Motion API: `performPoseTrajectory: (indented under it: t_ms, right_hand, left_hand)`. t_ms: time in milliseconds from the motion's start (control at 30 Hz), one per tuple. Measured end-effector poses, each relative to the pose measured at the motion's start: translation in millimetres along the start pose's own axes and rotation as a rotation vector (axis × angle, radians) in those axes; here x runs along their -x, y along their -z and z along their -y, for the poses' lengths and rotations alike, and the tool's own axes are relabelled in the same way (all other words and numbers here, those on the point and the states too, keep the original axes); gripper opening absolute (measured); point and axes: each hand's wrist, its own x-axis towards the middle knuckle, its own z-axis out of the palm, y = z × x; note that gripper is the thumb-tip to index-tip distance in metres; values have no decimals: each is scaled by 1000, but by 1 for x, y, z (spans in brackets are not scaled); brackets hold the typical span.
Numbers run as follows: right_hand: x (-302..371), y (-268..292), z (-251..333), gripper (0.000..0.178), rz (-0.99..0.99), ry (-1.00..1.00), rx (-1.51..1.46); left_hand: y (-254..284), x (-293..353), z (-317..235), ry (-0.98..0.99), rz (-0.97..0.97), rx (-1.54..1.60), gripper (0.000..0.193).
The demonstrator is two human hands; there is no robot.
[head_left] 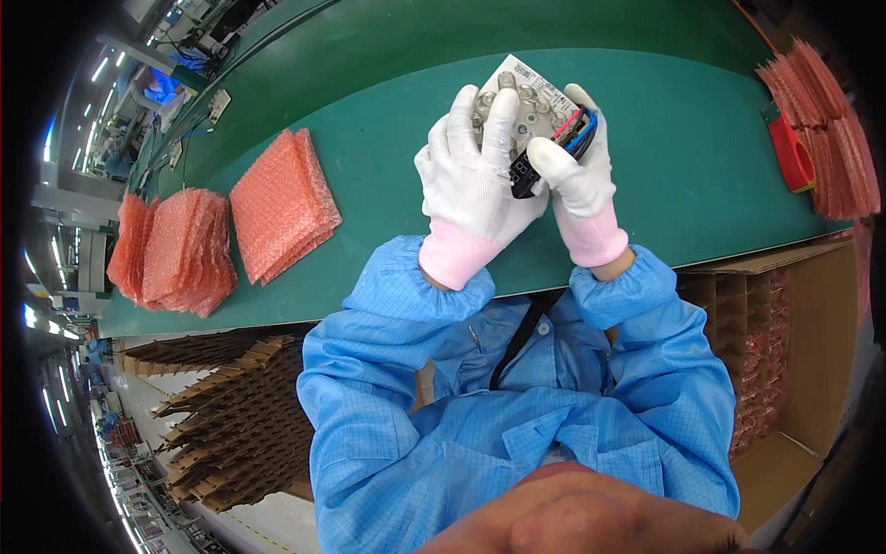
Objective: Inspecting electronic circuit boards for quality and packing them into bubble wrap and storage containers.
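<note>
Above the green tabletop I hold a circuit board assembly, tilted, with a pale face, several round metallic parts and a small black display at its near edge. Red, blue and black wires bunch along its right side. My left hand, in a white glove with a pink cuff, grips the left side, its fingers lying across the face. Closed on the right edge beside the wires is my right hand, gloved the same way. The board's underside and some fingertips are hidden.
Left on the table lie a pink bubble-wrap stack and a bulkier pile. Another stack stands far right, by a red and yellow object. Below the table edge are cardboard dividers and an open carton.
</note>
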Motion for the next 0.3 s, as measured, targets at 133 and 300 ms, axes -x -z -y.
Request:
performPoseTrajectory:
  t_ms: [133,300]
  right_hand:
    - [0,-5,-6,63,67,65,-11]
    - [9,-10,4,49,228,-214,-240]
  left_hand:
    - [3,-3,-4,2,-9,41,100]
    - [18,2,1,25,84,225,101]
